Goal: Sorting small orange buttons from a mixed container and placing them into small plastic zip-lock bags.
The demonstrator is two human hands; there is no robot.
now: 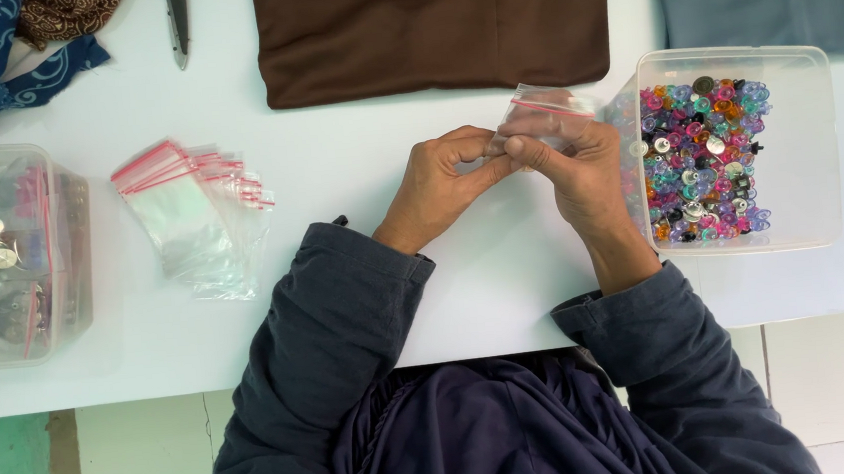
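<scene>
Both hands meet above the white surface, the left hand and right hand each pinched on a small clear bag. The bag rises up and away from the fingers, its red-striped mouth toward the clear tub of coloured buttons, just beside the right hand.

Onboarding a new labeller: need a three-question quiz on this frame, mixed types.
1. True or false: both hands hold the small bag.
2. Where is the tub of coloured buttons? A) right of the hands B) left of the hands C) on the brown cloth
3. Fill in: the pile of empty bags lies to the ____ of the hands.

Key: 1 true; 2 A; 3 left.
</scene>
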